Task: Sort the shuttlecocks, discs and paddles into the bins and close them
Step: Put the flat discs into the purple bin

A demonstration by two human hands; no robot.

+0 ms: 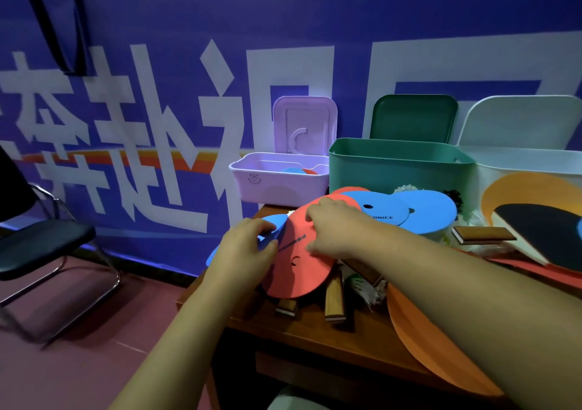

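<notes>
- Gathering discs is judged to be the step in hand. The right hand [333, 230] lies on the red disc [299, 271], fingers curled over its far rim and thumb pressed to its face. The left hand [248, 249] pinches the blue disc [281, 221] between thumb and curled fingers.
- Location: both discs sit at the left edge of the table [315, 337]. The red disc overlaps the blue disc and lies across two wooden paddle handles [335, 296].
- Probable destination: the lilac bin [280, 189] at the far left corner, lid upright, with a blue and a red disc inside. The green bin [400, 173] and the white bin [519, 170] stand to its right, lids also up.
- Recommended: lift the red disc clear of the handles rather than sliding it, so no paddle is dragged off the edge.
- Recommended: align the two rims and carry the discs as a pair; thin discs of this kind probably flex.
- Risk: the blue disc overhangs the left edge, and a slackened pinch could drop it to the floor.
- Outstanding: two further blue discs [431, 214] lie near the green bin and shuttlecocks [365, 287] lie among the paddles. No lid is closed.
</notes>
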